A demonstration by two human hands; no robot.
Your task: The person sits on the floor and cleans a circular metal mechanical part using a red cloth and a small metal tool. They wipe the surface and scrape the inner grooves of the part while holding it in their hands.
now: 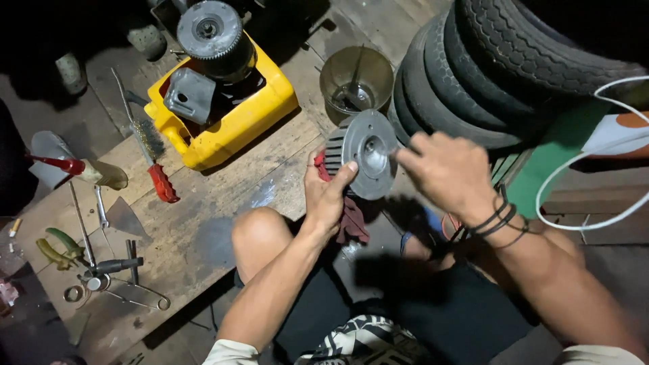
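My left hand (328, 192) has its fingers (345, 172) wrapped tight around a round metal part (362, 159) with fins on its side. A red rag (348, 220) is tucked under that hand too. My right hand (446, 172) is up by the flat round face of the part, with the fingers (405, 157) bunched together and the tips touching its edge. I hold the part up over my knees, just in front of a stack of black tires (487, 74). A see-through bowl (356, 78) sits just behind it. Farther left on the wooden floor is a yellow tub (253, 115) with engine bits in it. Beside the tub lies a wire brush with a red handle (159, 177). Pliers and other small tools (88, 250) lie far off to the left.
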